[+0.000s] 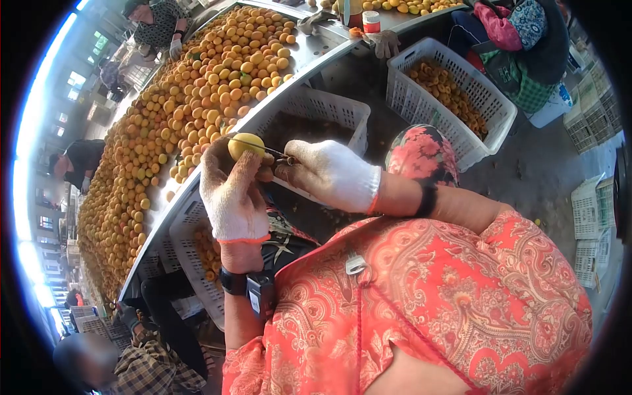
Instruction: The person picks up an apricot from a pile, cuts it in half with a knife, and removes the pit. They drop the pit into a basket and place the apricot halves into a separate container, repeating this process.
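A yellow-orange fruit (pixel 245 147) is held up between the gloved fingers of my left hand (pixel 230 191), near the edge of a metal table. My right hand (pixel 332 172), in a white glove with stained fingertips, is closed around a thin dark tool (pixel 258 145). The tool's shaft lies across the fruit. Under my hands is a white crate (pixel 361 118) with a dark inside. Many whole orange fruits (pixel 210 85) cover the table beyond my left hand.
A white crate (pixel 487 99) of opened fruit stands at upper right; another crate (pixel 191 243) is below the table edge. A spare glove (pixel 383 43) and a red-and-white jar (pixel 371 22) lie at the top. Co-workers sit at upper right and lower left; others stand beyond the table.
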Demonstrator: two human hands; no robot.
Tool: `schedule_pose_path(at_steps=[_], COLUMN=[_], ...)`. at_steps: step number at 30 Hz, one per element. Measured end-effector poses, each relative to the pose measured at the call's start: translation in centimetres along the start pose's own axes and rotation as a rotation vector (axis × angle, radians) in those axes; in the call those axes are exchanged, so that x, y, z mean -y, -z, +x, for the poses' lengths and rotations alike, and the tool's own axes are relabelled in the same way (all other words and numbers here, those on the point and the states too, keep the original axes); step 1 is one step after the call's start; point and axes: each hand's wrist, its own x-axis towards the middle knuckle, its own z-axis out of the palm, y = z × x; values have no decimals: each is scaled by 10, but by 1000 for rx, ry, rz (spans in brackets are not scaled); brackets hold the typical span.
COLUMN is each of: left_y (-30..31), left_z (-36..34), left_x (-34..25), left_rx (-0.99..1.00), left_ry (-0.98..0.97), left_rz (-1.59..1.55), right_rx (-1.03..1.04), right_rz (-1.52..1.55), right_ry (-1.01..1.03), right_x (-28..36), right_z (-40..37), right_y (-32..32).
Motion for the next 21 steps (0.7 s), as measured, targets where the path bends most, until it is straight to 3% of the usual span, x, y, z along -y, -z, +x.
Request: schedule_pose_path(at_steps=[6, 9, 17, 19, 21], left_y=[-11, -21, -27, -26, -22], left_z=[-8, -5, 0, 5, 4], left_x=[2, 6, 13, 21, 27], left_rx=[9, -50, -75, -127, -90], left_ry=[12, -78, -115, -90, -43], left_rz=[-85, -41, 83, -50, -149], right_rx=[-109, -175, -118, -119, -86], right_rz=[-155, -156, -87, -14, -197], right_ry=[12, 47, -24, -5, -107], right_x=[4, 5, -2, -6, -1], right_z=[-6, -5, -5, -5, -4], right_y=[-11, -14, -20, -23, -19])
